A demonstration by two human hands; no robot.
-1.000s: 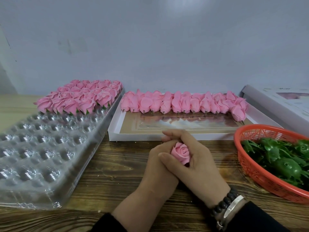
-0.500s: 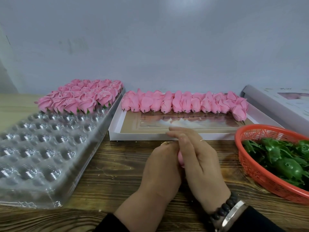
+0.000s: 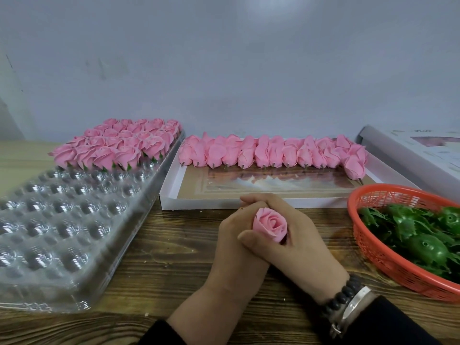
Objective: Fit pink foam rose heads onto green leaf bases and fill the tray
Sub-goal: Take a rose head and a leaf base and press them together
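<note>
At lower centre of the frame, the left hand [image 3: 235,241] and right hand [image 3: 298,242] clasp together around one pink rose head [image 3: 270,226], petals facing up. The clear tray [image 3: 74,220] lies at left on the counter [image 3: 174,245], its far rows filled.

2 hands [image 3: 261,245], 1 held rose [image 3: 270,226], 1 tray [image 3: 74,220], 1 basket [image 3: 373,250], 2 boxes [image 3: 169,192].

On the wooden table [image 3: 159,245], the blister tray [image 3: 62,232] lies at left with finished roses [image 3: 119,145] filling its far rows, the flat box [image 3: 189,195] with a far row of rose heads [image 3: 271,151] lies centre, and the basket [image 3: 373,250] of leaf bases [image 3: 420,235] sits near right.
</note>
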